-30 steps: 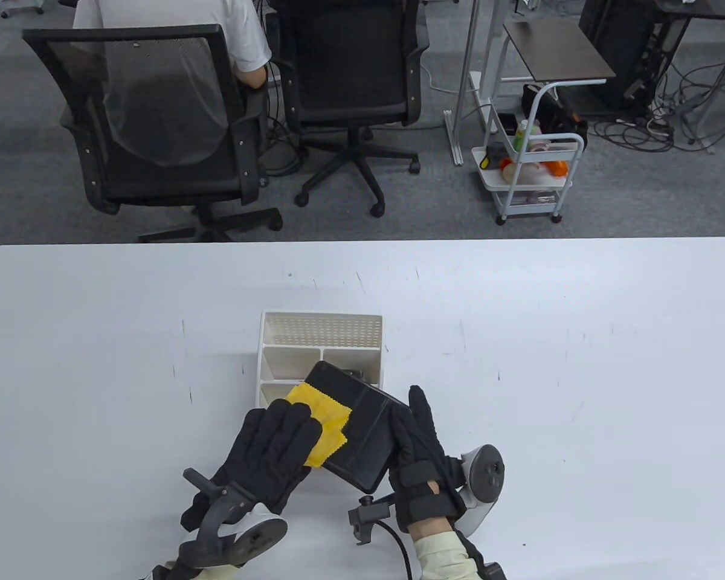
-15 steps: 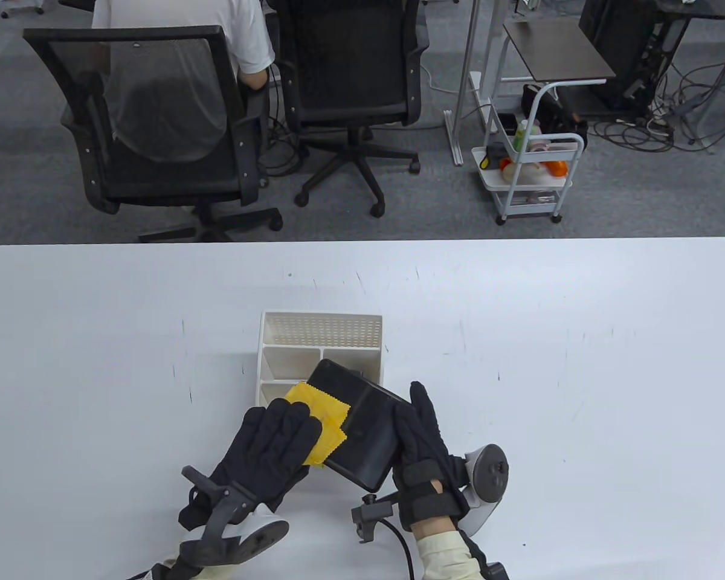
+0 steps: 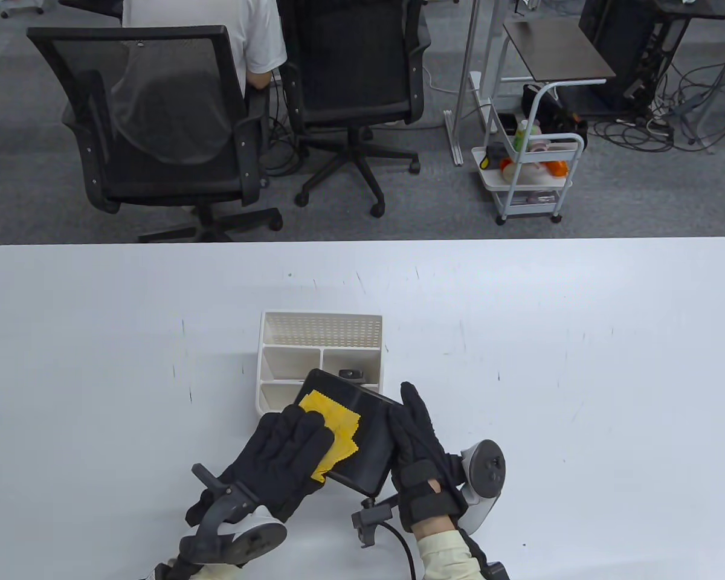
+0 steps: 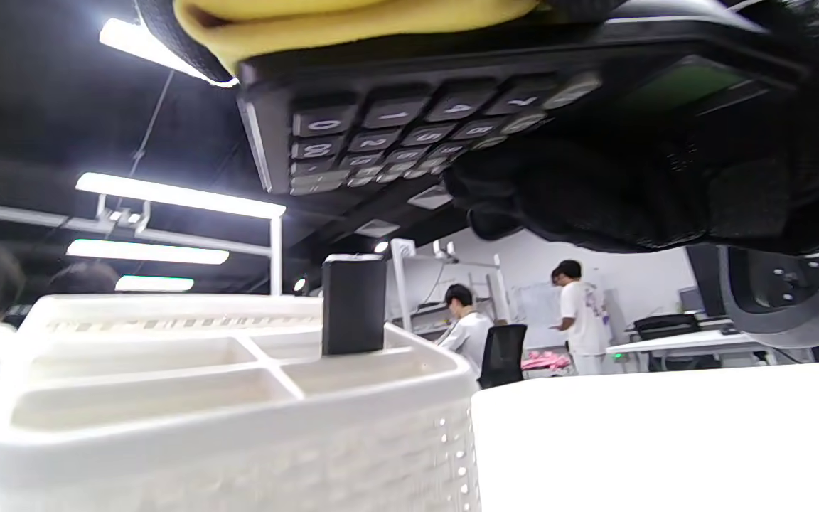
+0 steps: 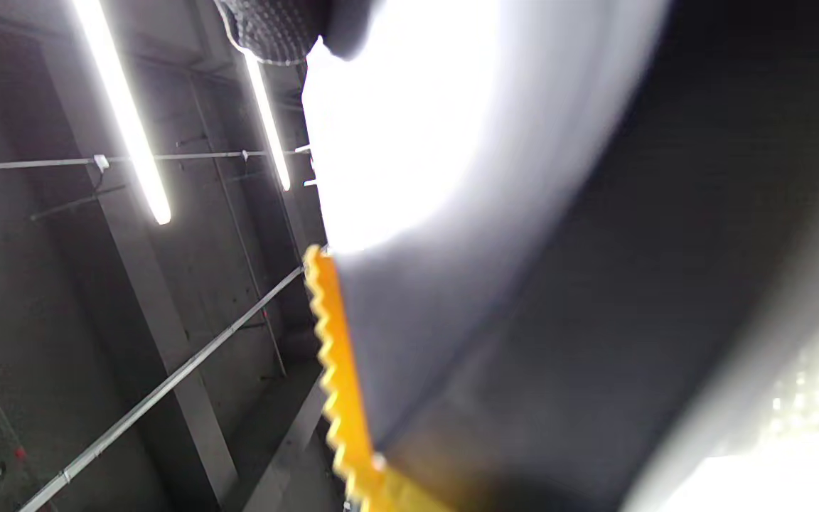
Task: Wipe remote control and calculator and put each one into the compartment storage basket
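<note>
In the table view my right hand (image 3: 420, 438) grips the right edge of the black calculator (image 3: 368, 441), held slanted above the table with its back up. My left hand (image 3: 293, 450) lies flat on that back and presses the yellow cloth (image 3: 335, 429) against it. From below, the left wrist view shows the calculator's keys (image 4: 395, 128) facing down, the yellow cloth (image 4: 352, 18) at its edge and my right hand's fingers (image 4: 630, 192) curled underneath. The black remote control (image 3: 351, 373) stands upright in a right-hand compartment of the white basket (image 3: 320, 320).
The basket (image 4: 225, 427) sits just beyond the calculator, its other compartments empty. Office chairs, a seated person and a small white cart (image 3: 528, 175) are past the table's far edge. The right wrist view is blurred, showing only the calculator's back (image 5: 594, 320) and the cloth edge (image 5: 335, 398).
My left hand has slid the cloth rightward and nearer along the calculator's back. The calculator has shifted slightly nearer, uncovering the remote in the basket.
</note>
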